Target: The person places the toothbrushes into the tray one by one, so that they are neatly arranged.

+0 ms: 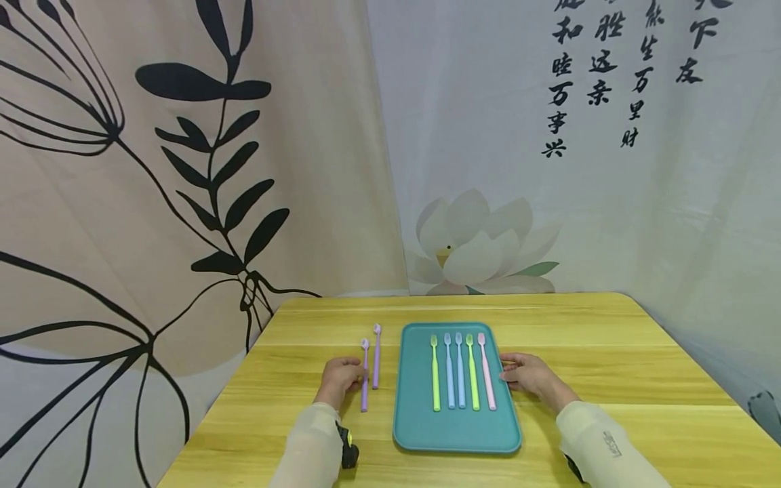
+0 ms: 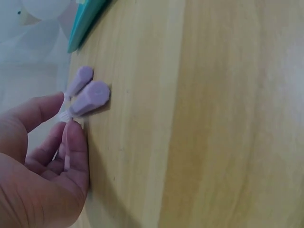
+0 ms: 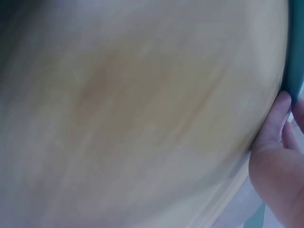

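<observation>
Two purple toothbrushes lie side by side on the table, left of the tray. My left hand is at the nearer purple toothbrush, its thumb and fingertips on either side of the handle. In the left wrist view a gap shows between thumb and fingers, with that brush between them. The farther purple toothbrush lies just beyond. On the teal tray rest several toothbrushes in a row: green, blue and pink. At the tray's right edge, my right hand grips the rim between thumb and fingers.
The wooden table spreads out on both sides of the tray. Behind its far edge hangs a curtain printed with dark plants, a pale lotus and writing.
</observation>
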`<state>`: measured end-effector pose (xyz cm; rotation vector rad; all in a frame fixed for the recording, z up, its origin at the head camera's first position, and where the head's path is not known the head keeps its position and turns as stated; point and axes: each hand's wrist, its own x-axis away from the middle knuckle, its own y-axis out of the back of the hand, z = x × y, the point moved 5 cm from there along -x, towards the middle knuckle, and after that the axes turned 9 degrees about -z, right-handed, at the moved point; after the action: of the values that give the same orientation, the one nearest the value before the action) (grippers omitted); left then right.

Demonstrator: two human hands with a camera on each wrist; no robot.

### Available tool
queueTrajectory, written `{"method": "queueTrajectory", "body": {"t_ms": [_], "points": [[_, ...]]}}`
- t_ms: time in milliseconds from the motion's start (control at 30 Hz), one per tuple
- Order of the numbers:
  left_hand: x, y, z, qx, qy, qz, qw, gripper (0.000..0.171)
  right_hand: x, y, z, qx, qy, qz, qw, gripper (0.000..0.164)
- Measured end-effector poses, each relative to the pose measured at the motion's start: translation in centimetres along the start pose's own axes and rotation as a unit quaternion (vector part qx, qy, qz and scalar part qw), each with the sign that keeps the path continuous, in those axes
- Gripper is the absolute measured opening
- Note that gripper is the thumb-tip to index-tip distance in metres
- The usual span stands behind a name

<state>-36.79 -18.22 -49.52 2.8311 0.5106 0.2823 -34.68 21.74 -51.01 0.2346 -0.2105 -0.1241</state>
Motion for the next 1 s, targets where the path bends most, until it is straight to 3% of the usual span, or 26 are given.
{"method": "queueTrajectory", "body": {"t_ms": [300,600,767,1000], "points": [[0.4,0.3,-0.1,-0.007,-0.014,0.019,0.9997,0.033,0.2,-0.1,0.2,0.004,0.003,0.001,1.000,0.051],[-0.4,-0.2,0.1,-0.034,-0.018,0.031,0.9988,0.029,0.2,0.0,0.2,0.005,0.003,0.002,1.000,0.052],[-0.7,-0.3,0.2,-0.036,-0.031,0.028,0.9985,0.027,0.1,0.0,0.1,0.004,0.001,0.002,1.000,0.052],[-1.1,-0.4,0.5,-0.073,-0.047,0.008,0.9962,0.023,0.0,0.0,0.1,-0.003,-0.003,0.004,1.000,0.053]]}}
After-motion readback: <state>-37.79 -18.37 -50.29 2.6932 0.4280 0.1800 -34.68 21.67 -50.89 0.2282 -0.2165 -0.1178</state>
